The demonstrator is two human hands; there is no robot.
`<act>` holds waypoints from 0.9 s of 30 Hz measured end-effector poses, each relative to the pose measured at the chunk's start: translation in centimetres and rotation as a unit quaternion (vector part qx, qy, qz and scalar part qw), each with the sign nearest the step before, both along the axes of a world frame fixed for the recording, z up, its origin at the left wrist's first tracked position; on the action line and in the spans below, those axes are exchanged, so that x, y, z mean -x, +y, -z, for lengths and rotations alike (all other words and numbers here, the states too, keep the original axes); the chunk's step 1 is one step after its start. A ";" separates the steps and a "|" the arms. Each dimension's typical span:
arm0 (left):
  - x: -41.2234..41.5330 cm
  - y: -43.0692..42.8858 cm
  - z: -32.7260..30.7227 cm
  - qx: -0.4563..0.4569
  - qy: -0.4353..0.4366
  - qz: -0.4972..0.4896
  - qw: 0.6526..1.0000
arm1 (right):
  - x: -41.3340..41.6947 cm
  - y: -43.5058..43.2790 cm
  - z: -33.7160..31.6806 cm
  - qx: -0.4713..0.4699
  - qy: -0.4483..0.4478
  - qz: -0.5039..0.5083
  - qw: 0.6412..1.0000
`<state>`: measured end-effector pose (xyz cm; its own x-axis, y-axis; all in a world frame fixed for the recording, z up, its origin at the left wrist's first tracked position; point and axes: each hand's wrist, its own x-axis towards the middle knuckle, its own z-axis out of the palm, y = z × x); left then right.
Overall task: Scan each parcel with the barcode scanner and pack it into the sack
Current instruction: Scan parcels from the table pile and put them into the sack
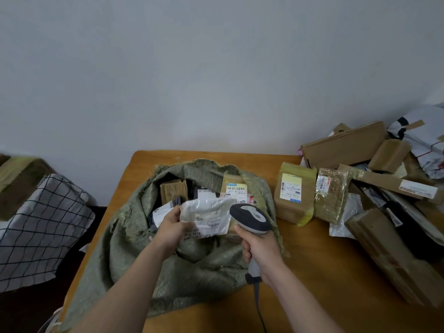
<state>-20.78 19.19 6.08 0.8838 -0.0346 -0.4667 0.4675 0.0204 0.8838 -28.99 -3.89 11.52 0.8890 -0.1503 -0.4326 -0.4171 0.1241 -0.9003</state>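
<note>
My left hand (173, 227) grips a white plastic parcel (210, 216) by its left edge, holding it over the open mouth of the green woven sack (134, 236). My right hand (260, 252) grips the handle of the grey and white barcode scanner (252, 218), whose head sits just right of the parcel and points at it. Inside the sack lie several parcels, among them a brown taped one (173, 190) and one with a white label (236, 189).
The sack lies on an orange wooden table (312, 272). A brown parcel with a yellow label (293, 193) and a clear-wrapped parcel (330, 195) stand right of the sack. A heap of cardboard boxes (343, 147) and mailers fills the right side. Checked cloth (40, 227) lies at the left.
</note>
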 end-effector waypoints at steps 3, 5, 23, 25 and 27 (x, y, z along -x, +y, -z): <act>1.1 0.6 2.4 -0.065 0.023 0.012 0.998 | 0.2 0.3 0.8 0.016 0.016 0.004 1.000; 1.4 0.4 3.6 -0.148 0.033 0.032 0.988 | 0.6 0.5 1.3 0.020 0.023 0.005 1.000; -1.5 -2.4 3.4 -0.476 -0.090 0.311 0.818 | 1.5 -0.2 3.1 0.038 0.045 0.051 0.997; -1.9 -2.7 3.4 -0.441 -0.072 0.353 0.822 | 1.5 -1.3 3.0 0.023 0.044 0.065 0.997; -2.6 -2.9 3.4 -0.420 -0.052 0.397 0.815 | 1.5 -2.5 3.1 0.004 0.048 0.080 0.996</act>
<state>-18.22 16.24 2.66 0.7748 -0.3214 -0.5445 -0.0387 -0.8837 0.4664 -30.48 -6.43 8.40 0.8074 -0.2909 -0.5133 -0.4775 0.1888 -0.8581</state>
